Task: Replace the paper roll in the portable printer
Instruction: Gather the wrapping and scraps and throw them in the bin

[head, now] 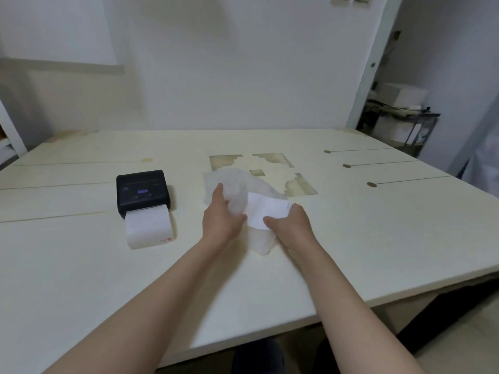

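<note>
A black portable printer point(142, 189) sits on the cream table point(351, 238), left of centre, with a strip of white paper point(148, 225) hanging out of its front onto the table. At the table's middle a white paper roll point(266, 211) lies half inside a thin translucent wrapper point(235, 184). My left hand point(220, 215) grips the wrapper on the roll's left side. My right hand point(293, 222) holds the roll's right end, thumb across its front. Motion blur hides the wrapper's exact edges.
Several brownish cut-out patches point(286, 171) mark the table behind my hands, and slots ending in round holes point(372, 184) run along its right side. A shelf with boxes point(402, 114) stands at the far right. The table's front edge is near my elbows.
</note>
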A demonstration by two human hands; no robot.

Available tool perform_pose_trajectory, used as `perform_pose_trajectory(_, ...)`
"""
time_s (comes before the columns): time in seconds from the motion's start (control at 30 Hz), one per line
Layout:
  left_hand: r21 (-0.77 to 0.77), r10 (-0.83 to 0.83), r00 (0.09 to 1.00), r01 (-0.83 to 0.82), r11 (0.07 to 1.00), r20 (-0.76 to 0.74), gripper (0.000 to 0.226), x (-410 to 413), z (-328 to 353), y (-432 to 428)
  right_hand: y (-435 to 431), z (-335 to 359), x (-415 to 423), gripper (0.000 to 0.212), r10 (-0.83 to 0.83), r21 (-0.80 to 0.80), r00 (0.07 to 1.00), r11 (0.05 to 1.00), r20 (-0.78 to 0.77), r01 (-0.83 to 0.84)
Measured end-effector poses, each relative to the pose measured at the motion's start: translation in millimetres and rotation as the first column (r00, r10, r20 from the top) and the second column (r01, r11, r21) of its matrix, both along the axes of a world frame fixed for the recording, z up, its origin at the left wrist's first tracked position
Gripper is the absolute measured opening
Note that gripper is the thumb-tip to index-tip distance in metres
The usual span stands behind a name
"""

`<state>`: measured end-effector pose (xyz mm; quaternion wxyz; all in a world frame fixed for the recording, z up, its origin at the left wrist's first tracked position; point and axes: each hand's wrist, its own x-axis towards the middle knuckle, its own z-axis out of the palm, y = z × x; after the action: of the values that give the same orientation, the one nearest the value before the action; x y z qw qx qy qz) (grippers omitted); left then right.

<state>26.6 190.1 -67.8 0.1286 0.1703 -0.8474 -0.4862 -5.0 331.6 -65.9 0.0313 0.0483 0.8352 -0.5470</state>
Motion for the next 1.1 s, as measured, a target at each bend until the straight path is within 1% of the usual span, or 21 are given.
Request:
perform_pose_trajectory(0.07,-0.006,-0.031,0.995,0.031,1.000,-0.097,0.082,3,4,21,20,-1,5,0.069,-0.051,-0.057,0.997,0.997,-0.065,0.047)
perform_pose_trajectory(0.13,-0.019,-0.082,0.979,0.079,0.997,-0.185,0.074,4,12,48,45,2,13,0.059,-0.125,-0.106,0.985,0.988,-0.122,0.112)
perform_pose_trajectory(0.2,-0.065,-0.158,0.955,0.147,0.987,-0.250,0.067,5,20,82,79,6,22,0.053,-0.221,-0.137,0.962,0.970,-0.161,0.200)
perform_pose_trajectory(0.3,-0.175,-0.284,0.904,0.239,0.955,-0.320,0.061,14,24,146,138,4,36,0.047,-0.357,-0.160,0.907,0.931,-0.223,0.327)
perform_pose_trajectory(0.37,-0.228,-0.374,0.850,0.307,0.924,-0.371,0.058,25,20,191,176,-1,47,0.045,-0.436,-0.152,0.856,0.900,-0.277,0.409)
perform_pose_trajectory(0.43,-0.272,-0.473,0.795,0.393,0.878,-0.380,0.054,37,10,234,209,-11,58,0.043,-0.491,-0.146,0.817,0.871,-0.303,0.470)
perform_pose_trajectory(0.53,-0.356,-0.601,0.726,0.493,0.794,-0.335,0.048,57,-21,283,251,-41,76,0.036,-0.569,-0.172,0.769,0.822,-0.292,0.543)
perform_pose_trajectory(0.63,-0.464,-0.725,0.649,0.582,0.668,-0.230,0.045,69,-72,310,283,-91,90,0.035,-0.620,-0.162,0.751,0.785,-0.227,0.599)
perform_pose_trajectory(0.73,-0.480,-0.760,0.645,0.644,0.596,-0.079,0.045,69,-134,317,305,-151,99,0.027,-0.648,-0.113,0.758,0.761,-0.083,0.638)
perform_pose_trajectory(0.8,-0.492,-0.762,0.643,0.691,0.529,0.083,0.053,63,-172,315,314,-191,105,0.036,-0.653,-0.020,0.757,0.757,0.007,0.653)
perform_pose_trajectory(0.83,-0.502,-0.757,0.624,0.727,0.469,0.196,0.058,59,-190,314,316,-211,106,0.042,-0.655,0.033,0.753,0.755,0.061,0.655)
perform_pose_trajectory(0.87,-0.494,-0.740,0.588,0.773,0.398,0.325,0.064,55,-208,311,317,-231,106,0.048,-0.656,0.091,0.745,0.755,0.122,0.650)
perform_pose_trajectory(0.9,-0.447,-0.710,0.534,0.830,0.334,0.460,0.070,51,-222,307,316,-251,107,0.052,-0.654,0.158,0.734,0.757,0.182,0.634)
perform_pose_trajectory(0.93,-0.380,-0.671,0.475,0.876,0.297,0.570,0.075,48,-235,303,316,-270,106,0.056,-0.647,0.226,0.727,0.762,0.232,0.606)
perform_pose_trajectory(0.97,-0.318,-0.632,0.424,0.906,0.281,0.649,0.076,45,-246,300,316,-289,104,0.057,-0.638,0.291,0.721,0.768,0.268,0.571)
perform_pose_trajectory(1.03,-0.249,-0.582,0.362,0.931,0.268,0.728,0.073,38,-264,292,314,-320,100,0.058,-0.624,0.386,0.723,0.771,0.298,0.506)
perform_pose_trajectory(1.1,-0.245,-0.545,0.343,0.938,0.245,0.765,0.073,30,-278,285,312,-344,93,0.061,-0.603,0.454,0.729,0.775,0.324,0.439)
